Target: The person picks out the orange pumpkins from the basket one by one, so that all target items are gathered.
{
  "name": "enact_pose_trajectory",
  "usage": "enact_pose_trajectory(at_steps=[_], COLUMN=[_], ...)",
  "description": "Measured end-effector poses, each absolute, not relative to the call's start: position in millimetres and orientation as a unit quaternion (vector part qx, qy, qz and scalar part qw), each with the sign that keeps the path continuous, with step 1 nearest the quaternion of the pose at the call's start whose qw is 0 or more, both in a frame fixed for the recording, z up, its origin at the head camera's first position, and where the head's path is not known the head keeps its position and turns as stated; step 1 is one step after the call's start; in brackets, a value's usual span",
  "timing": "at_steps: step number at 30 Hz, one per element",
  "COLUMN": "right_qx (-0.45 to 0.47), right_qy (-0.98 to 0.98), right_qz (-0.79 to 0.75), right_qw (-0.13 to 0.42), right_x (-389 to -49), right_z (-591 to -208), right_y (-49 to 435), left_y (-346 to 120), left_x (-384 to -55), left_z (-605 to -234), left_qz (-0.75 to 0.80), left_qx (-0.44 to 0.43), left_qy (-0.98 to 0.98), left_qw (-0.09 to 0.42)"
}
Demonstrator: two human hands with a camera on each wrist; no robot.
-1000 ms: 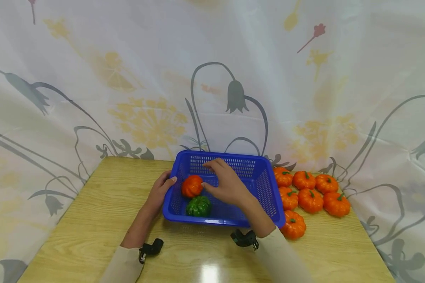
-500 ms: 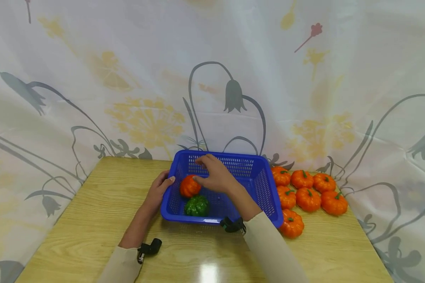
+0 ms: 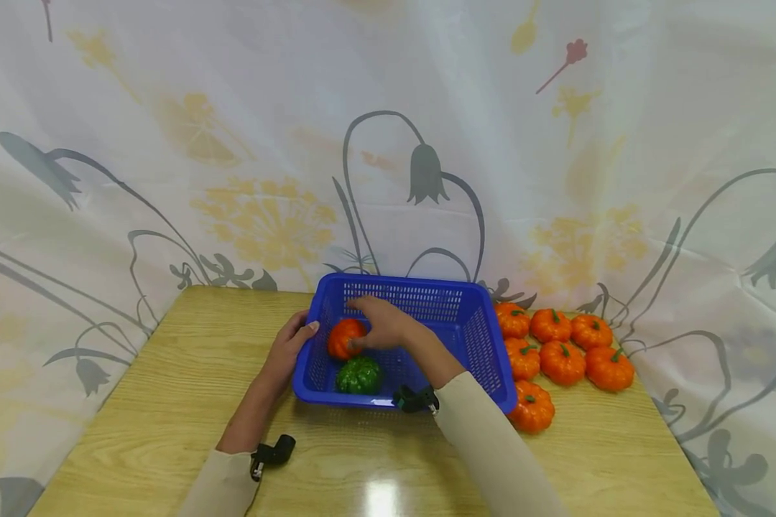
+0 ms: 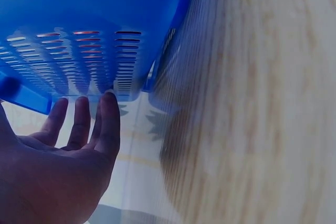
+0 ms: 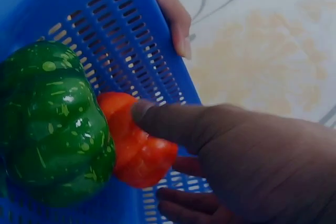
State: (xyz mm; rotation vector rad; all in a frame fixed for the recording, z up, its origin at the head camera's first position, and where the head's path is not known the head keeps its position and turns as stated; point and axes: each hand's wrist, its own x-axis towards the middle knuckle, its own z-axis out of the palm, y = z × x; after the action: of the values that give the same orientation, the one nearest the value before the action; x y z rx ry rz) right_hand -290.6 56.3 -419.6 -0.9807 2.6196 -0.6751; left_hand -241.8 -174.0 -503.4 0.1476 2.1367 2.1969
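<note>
A blue plastic basket [image 3: 420, 403] with slotted walls stands on the wooden table. Inside, at its left end, sit an orange-red mini pumpkin [image 3: 342, 340] and, nearer the front, a green speckled pumpkin [image 3: 359, 375]. My left hand [image 3: 289, 347] holds the basket's left side, thumb over the rim; in the left wrist view its fingers [image 4: 80, 121] meet the slotted wall from outside. Reaching into the basket, my right hand [image 3: 388, 327] grips the orange-red pumpkin. In the right wrist view the thumb lies on it, with the other fingers partly hidden on its far side.
Several orange pumpkins [image 3: 562, 363] with green stems are grouped on the table [image 3: 187, 388] just right of the basket. A patterned cloth backdrop [image 3: 388, 143] hangs behind the table's back edge.
My right hand has moved left and down onto the orange-red pumpkin, its fingers closing around it. The left hand keeps its hold on the basket.
</note>
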Motion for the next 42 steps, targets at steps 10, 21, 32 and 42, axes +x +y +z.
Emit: enact_pose_trajectory(at_steps=[10,21,32,42], right_qx=[-0.342,-0.347,-0.360,-0.372], right_qy=[0.898,0.902,0.901,0.895], right_qz=[-0.218,-0.203,-0.198,-0.187], right_qw=[0.174,0.160,0.141,0.161], right_x=[-290.9,-292.5,-294.6,-293.2], right_z=[-424.7,-425.4,-427.2,-428.5], right_y=[53.4,53.3,51.4,50.0], left_y=[-174.2,-173.2,-173.9,-174.6], left_x=[-243.0,-244.4,-243.1,-241.2], left_z=[-504.3,-504.3,-503.0,-503.2], left_qz=[0.718,0.716,0.712,0.716], left_qx=[0.049,0.051,0.052,0.063], left_qy=[0.693,0.695,0.699,0.694], left_qw=[0.042,0.038,0.037,0.037])
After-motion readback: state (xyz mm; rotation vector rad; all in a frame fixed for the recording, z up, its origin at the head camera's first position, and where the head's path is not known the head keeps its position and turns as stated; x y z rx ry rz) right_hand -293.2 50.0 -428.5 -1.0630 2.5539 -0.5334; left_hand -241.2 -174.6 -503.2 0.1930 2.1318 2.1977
